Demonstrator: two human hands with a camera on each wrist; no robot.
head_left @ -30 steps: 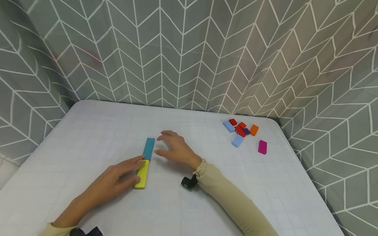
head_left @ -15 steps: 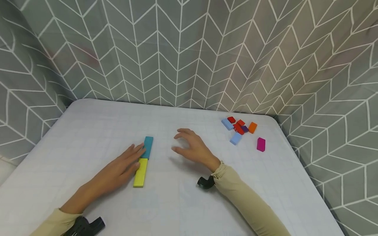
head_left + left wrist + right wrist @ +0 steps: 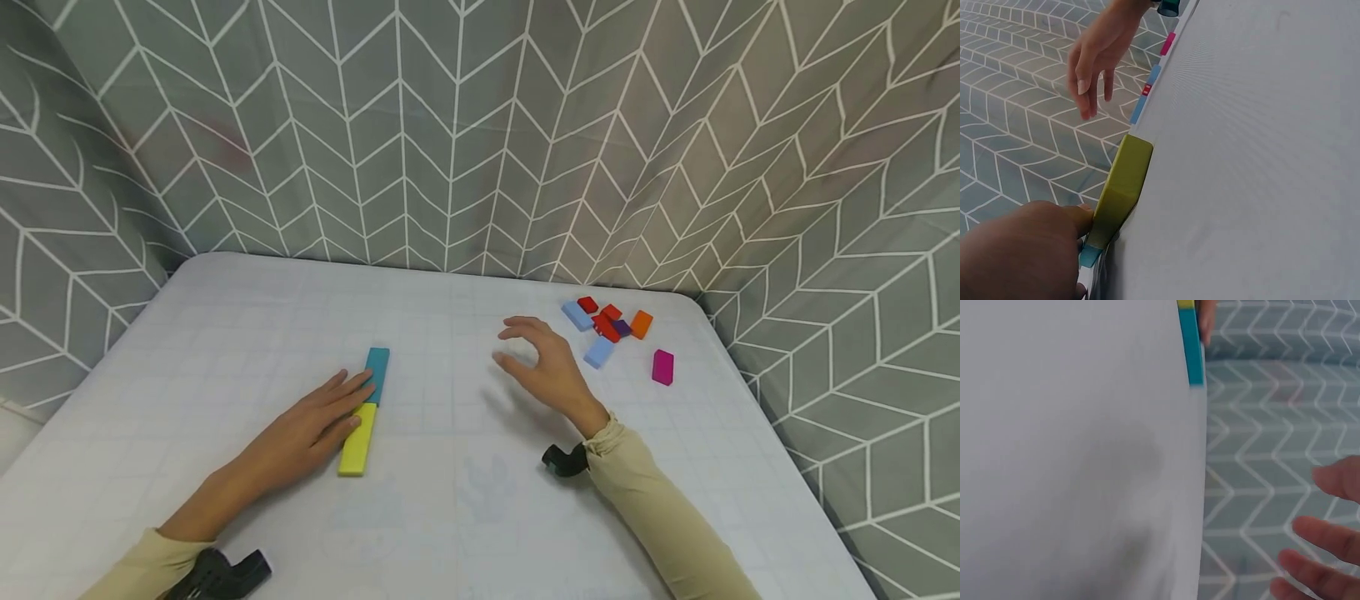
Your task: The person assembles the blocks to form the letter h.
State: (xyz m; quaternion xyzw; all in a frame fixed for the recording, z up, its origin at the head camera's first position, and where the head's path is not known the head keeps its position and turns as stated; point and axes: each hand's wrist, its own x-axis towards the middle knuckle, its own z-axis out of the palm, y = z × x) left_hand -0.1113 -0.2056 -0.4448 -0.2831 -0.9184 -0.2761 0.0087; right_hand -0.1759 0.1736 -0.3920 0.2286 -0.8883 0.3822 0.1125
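A yellow block (image 3: 355, 454) and a teal block (image 3: 380, 362) lie end to end on the white table, forming one straight strip. My left hand (image 3: 300, 437) rests against the strip's left side, fingers extended over the place where the two meet. In the left wrist view its thumb touches the side of the yellow block (image 3: 1125, 172). Nothing is in my right hand (image 3: 551, 371), which hovers over the table with fingers gently curved and thumb apart. It is nearest to the lower light blue block (image 3: 599, 352).
At the back right, a loose cluster holds two light blue blocks, several red pieces (image 3: 606, 327), a purple piece (image 3: 622, 328) and an orange block (image 3: 641, 324). A magenta block (image 3: 663, 367) lies apart. A patterned grey curtain (image 3: 450, 142) hangs behind the table's edge.
My right hand has moved away from the teal block, rightward toward the coloured cluster. My left hand has shifted slightly forward along the strip and stays in contact with it.
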